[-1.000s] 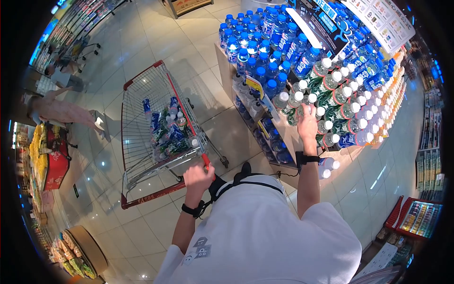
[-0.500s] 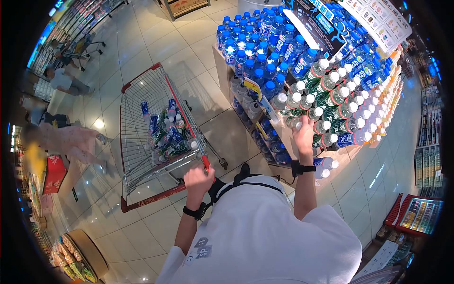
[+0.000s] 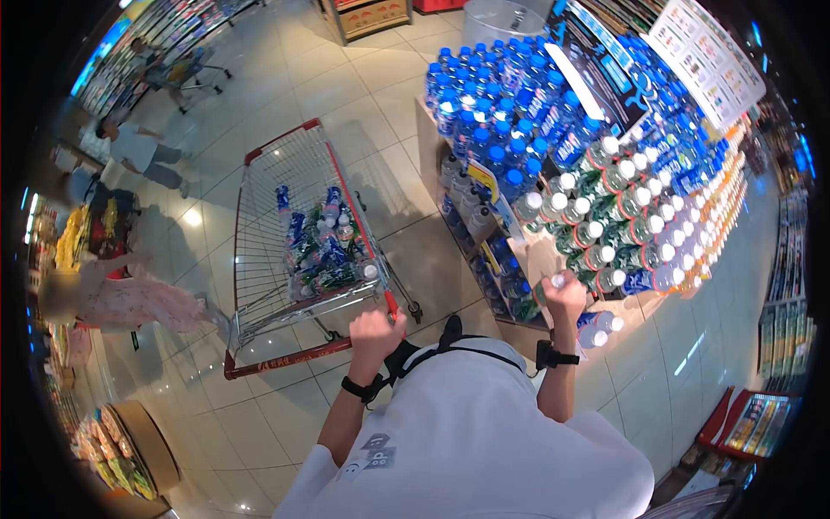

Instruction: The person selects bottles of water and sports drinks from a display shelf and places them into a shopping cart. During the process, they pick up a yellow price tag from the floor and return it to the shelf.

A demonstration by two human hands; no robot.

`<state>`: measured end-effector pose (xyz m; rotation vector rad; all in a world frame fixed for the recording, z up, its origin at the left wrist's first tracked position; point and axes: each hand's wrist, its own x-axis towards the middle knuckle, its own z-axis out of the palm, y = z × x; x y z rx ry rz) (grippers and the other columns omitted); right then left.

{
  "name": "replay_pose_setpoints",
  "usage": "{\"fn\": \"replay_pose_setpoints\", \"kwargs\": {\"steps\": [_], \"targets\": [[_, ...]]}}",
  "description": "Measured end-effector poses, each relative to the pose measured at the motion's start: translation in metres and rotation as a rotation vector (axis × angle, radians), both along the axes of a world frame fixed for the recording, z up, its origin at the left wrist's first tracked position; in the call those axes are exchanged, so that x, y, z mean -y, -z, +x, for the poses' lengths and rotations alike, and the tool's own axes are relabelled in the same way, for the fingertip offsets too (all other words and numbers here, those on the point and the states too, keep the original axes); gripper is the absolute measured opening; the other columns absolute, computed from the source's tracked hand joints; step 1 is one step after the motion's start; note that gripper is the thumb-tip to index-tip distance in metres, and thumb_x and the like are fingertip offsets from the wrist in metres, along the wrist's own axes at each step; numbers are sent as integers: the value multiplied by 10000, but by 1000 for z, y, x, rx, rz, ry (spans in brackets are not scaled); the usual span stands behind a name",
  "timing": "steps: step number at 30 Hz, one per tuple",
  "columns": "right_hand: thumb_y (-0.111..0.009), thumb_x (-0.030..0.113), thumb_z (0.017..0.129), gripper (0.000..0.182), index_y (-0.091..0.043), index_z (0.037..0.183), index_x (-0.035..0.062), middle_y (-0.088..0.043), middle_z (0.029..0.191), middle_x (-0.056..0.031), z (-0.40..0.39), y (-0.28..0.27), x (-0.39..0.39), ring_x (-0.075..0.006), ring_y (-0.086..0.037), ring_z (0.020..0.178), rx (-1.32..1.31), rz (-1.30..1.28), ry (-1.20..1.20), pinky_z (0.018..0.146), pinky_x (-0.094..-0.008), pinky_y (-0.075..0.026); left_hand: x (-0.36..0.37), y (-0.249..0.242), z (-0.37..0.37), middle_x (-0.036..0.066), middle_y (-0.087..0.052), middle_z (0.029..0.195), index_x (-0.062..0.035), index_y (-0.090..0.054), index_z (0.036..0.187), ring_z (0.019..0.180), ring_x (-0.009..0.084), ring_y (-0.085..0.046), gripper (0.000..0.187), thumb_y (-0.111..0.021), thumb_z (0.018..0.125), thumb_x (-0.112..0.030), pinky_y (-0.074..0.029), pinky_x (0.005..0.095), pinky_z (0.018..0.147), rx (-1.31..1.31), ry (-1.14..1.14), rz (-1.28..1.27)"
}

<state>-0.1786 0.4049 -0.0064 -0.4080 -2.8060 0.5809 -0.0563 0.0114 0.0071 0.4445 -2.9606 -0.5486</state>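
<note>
My left hand is closed round the red handle at the near right corner of the shopping cart. Several bottles lie in a heap inside the cart. My right hand grips the top of a bottle at the near edge of the drink display. Rows of white-capped bottles stand just beyond that hand, with blue-capped bottles farther back. A few more bottles sit low beside my right wrist.
A person in pink is left of the cart, and a person in white stands farther back. Another cart is at the upper left. A round snack stand is at the lower left, a red-edged case at the lower right.
My right hand has drawn back from the white-capped rows toward my body with a bottle in it. My left hand remains on the cart handle. The view has shifted slightly.
</note>
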Motion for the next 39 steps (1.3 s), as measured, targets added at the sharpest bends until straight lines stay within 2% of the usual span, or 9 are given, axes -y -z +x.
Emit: {"fn": "replay_pose_setpoints", "kwargs": {"steps": [4,6,10,14,18,22,26,32,39], "targets": [[-798,373,742,357,-732,935,80,-747,801,-214,-5,-14,21,-434,-746,798,75,2,-183,748,-530,-593,-3,7,3,157,-677,652,-72,-698,714,631,383,-699,417,-701,884,-453,-556,514,610,-181,26,-82],[-797,367,746,356,-709,933,77,-744,814,-227,-8,-37,44,-443,-743,813,156,-63,-232,752,-538,-584,0,-4,-1,188,-700,673,-54,-716,735,651,402,-718,439,-682,909,-456,-577,528,637,62,-1,95],[-810,345,772,368,-662,944,56,-715,813,-236,-28,-37,80,-465,-710,815,135,-209,-525,716,-527,-560,0,-29,-5,233,-723,739,-16,-741,773,724,442,-735,493,-639,936,-470,-596,531,710,160,-10,204],[-818,341,794,377,-654,972,51,-706,826,-234,-49,-46,131,-455,-705,824,82,-232,-702,715,-518,-556,1,-27,-4,236,-701,684,-38,-758,769,699,442,-726,474,-641,934,-467,-593,531,707,124,-19,197],[-832,356,827,382,-656,981,55,-711,824,-205,-63,-79,194,-441,-713,844,70,-308,-839,734,-499,-565,-1,-35,-4,247,-728,754,-3,-760,777,749,443,-738,514,-633,930,-476,-595,525,729,163,-7,203],[-845,320,854,379,-635,1024,56,-727,946,-196,-61,-101,248,-432,-728,877,-21,-465,-958,751,-485,-583,-1,-21,-4,248,-725,741,-1,-759,765,745,439,-743,525,-640,925,-487,-601,527,729,132,-16,184],[-846,255,873,385,-599,1096,60,-724,965,-204,-43,-89,290,-444,-726,860,-162,-612,-1062,719,-492,-587,0,-17,-4,250,-727,742,2,-757,761,746,434,-748,542,-647,921,-504,-605,531,729,146,-23,148],[-805,245,866,389,-584,1149,95,-719,1087,-212,-4,-22,309,-490,-713,927,194,-322,-1200,796,-585,-578,-1,-27,-5,240,-734,754,-21,-763,774,742,423,-748,505,-659,910,-496,-599,537,716,179,-1,147],[-778,230,832,392,-609,1167,116,-733,1077,-203,-4,-23,307,-481,-712,934,201,-348,-1160,805,-572,-581,-1,-20,-7,210,-738,751,-41,-769,809,719,423,-737,442,-675,904,-463,-585,540,682,144,14,151]]}}
